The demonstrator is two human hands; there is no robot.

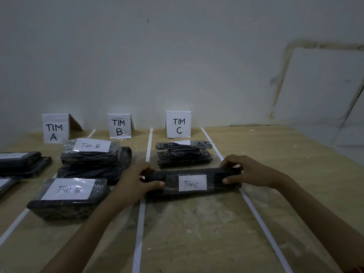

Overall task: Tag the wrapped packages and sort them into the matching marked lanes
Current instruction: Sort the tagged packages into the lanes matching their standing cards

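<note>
A long black wrapped package (173,182) with a white tag reading "Tim C" lies across the lane under the TIM C sign (178,124). My left hand (136,181) grips its left end and my right hand (249,172) grips its right end. Behind it in the same lane sits a stack of black packages (184,155), the top one tagged. In the TIM B lane, below the TIM B sign (119,126), lie a stack (94,156) and a nearer package (69,198), both tagged "Tim B".
A TIM A sign (54,128) stands at the far left with black packages (21,164) in its lane. White tape lines (140,217) divide the wooden table (197,233) into lanes. A grey wall rises just behind the signs. Bare wood lies right of the rightmost tape line (260,219).
</note>
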